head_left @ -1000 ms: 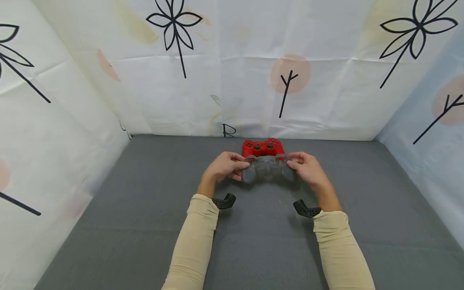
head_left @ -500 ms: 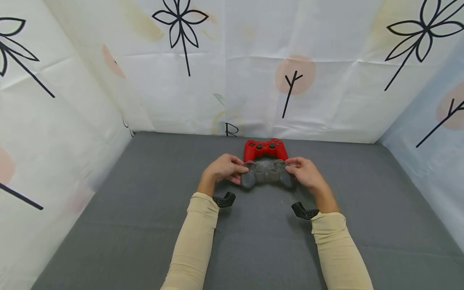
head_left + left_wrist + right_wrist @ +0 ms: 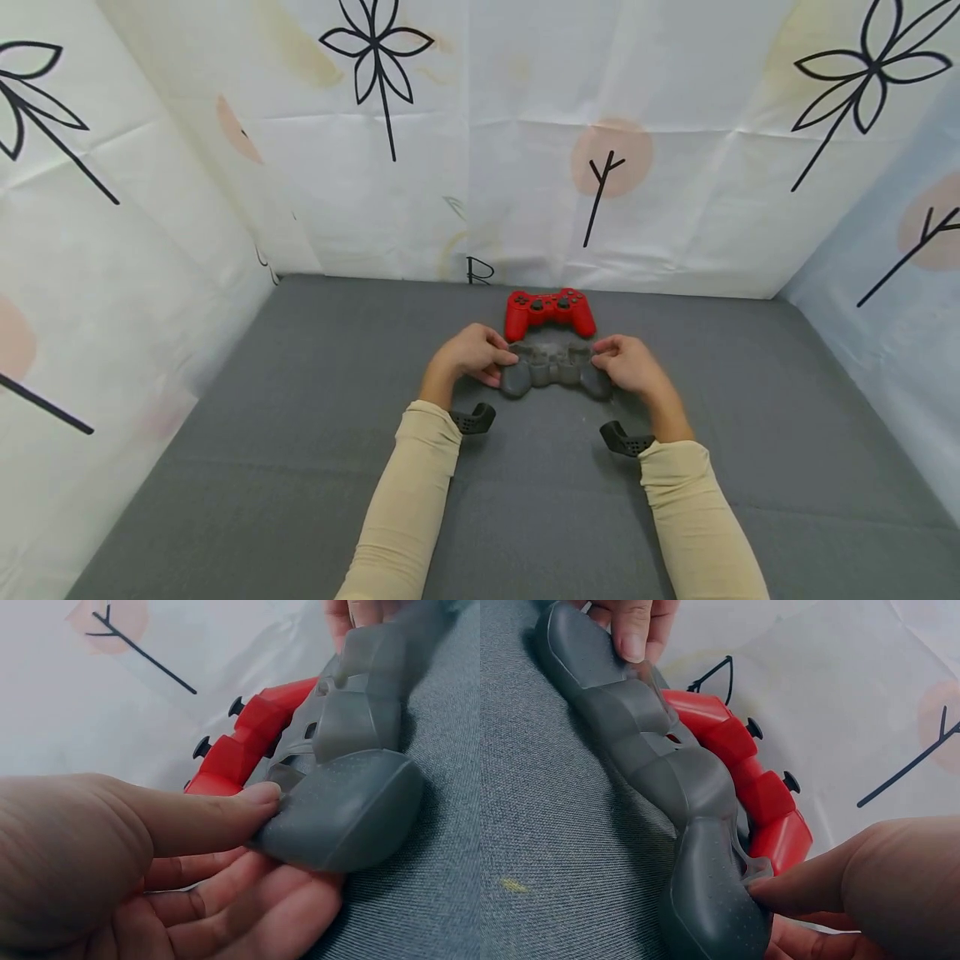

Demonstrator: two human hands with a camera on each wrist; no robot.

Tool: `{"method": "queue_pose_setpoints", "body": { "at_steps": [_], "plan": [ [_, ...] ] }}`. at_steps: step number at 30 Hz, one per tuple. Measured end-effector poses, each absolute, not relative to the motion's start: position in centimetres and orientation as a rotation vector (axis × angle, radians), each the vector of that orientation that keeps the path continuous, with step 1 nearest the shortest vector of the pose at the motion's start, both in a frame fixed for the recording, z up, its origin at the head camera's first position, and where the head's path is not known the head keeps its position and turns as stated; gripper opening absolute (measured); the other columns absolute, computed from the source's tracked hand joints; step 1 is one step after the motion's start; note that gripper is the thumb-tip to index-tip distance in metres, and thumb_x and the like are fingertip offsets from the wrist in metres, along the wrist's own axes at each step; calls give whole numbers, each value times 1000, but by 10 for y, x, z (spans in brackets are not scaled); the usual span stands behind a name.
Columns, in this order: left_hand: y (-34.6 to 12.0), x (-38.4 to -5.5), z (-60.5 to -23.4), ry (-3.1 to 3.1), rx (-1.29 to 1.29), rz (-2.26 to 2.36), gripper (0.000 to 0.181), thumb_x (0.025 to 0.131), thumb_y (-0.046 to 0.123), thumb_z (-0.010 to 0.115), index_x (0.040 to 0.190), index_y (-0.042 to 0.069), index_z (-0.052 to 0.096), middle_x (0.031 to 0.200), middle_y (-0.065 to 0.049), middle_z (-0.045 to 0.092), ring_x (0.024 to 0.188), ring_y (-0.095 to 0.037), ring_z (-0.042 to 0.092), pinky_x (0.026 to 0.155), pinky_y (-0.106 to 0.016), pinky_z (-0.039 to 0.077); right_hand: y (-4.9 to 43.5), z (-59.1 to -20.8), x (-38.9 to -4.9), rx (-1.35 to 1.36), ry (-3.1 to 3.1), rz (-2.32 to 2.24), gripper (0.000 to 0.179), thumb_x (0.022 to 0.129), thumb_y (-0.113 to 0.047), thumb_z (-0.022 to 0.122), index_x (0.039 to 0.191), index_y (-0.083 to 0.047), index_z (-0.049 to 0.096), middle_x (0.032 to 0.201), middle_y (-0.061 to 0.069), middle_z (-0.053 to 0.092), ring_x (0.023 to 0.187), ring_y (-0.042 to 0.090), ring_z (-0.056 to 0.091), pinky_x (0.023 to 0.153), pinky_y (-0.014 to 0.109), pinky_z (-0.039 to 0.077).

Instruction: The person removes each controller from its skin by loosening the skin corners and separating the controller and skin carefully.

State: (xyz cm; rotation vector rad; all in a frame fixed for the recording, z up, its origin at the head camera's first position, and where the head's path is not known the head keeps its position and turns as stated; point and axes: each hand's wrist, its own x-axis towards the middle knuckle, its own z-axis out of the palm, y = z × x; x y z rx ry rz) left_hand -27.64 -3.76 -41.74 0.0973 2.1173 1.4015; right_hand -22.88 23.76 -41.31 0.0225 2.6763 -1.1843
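A grey, see-through silicone controller cover hangs between both hands, close over the table. Its left grip end is pinched by my left hand, thumb on top and fingers beneath. My right hand pinches the opposite end. Just behind the cover lies a red game controller with black thumbsticks, its grips pointing toward me. In the left wrist view, the thumb presses on the cover's rounded grip pocket. The right wrist view shows the cover's openings facing the red controller.
A grey cloth covers the table. White patterned fabric walls stand at the back and both sides, the back one close behind the red controller. A black wrist device sits on each wrist.
Both hands have drawn the silicone cover toward me and lower. It overlapped the red controller's grips before; now those grips show fully. The red controller stays in place.
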Motion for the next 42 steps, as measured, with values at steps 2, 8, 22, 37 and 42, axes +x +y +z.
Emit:
{"method": "queue_pose_setpoints", "body": {
  "at_steps": [2, 8, 22, 37, 42],
  "plan": [
    [-37, -276, -416, 2143, 98, 1365, 34, 93, 16, 76, 120, 1, 62, 90, -7, 64, 66, -17, 65, 63, -31, 61, 236, -413, -229, 23, 2690, -1158, 35, 100, -10, 58, 128, 11, 59, 124, 31, 67, 97, 29, 65, 72, 25, 47],
    [-38, -277, -412, 2173, 131, 1312, 32, 94, 21, 75, 119, 3, 64, 93, -7, 66, 70, -17, 67, 67, -31, 62, 235, -412, -230, 30, 2685, -1123, 36, 101, -13, 59, 129, 10, 58, 122, 29, 65, 93, 27, 63, 71, 26, 47],
    [-52, -267, -377, 2500, 267, 1467, 25, 102, 32, 63, 120, 14, 66, 111, -16, 71, 99, -34, 71, 84, -40, 57, 238, -386, -223, -36, 2794, -1031, 45, 106, -25, 51, 139, 5, 52, 138, 30, 57, 123, 45, 58, 97, 55, 51],
    [-45, -275, -349, 2858, 477, 1737, 37, 104, 37, 59, 134, 17, 60, 124, -3, 63, 109, -19, 60, 89, -39, 54, 236, -357, -226, -247, 3190, -1115, 36, 108, -26, 50, 128, 3, 60, 125, 23, 59, 114, 40, 58, 98, 56, 48],
    [-39, -286, -349, 3105, 603, 1453, 47, 105, 36, 56, 145, 12, 52, 140, -8, 55, 127, -27, 52, 105, -43, 48, 233, -369, -240, -329, 3390, -1028, 35, 107, -24, 55, 124, 5, 61, 120, 24, 59, 111, 41, 55, 95, 56, 47]
  ]
}}
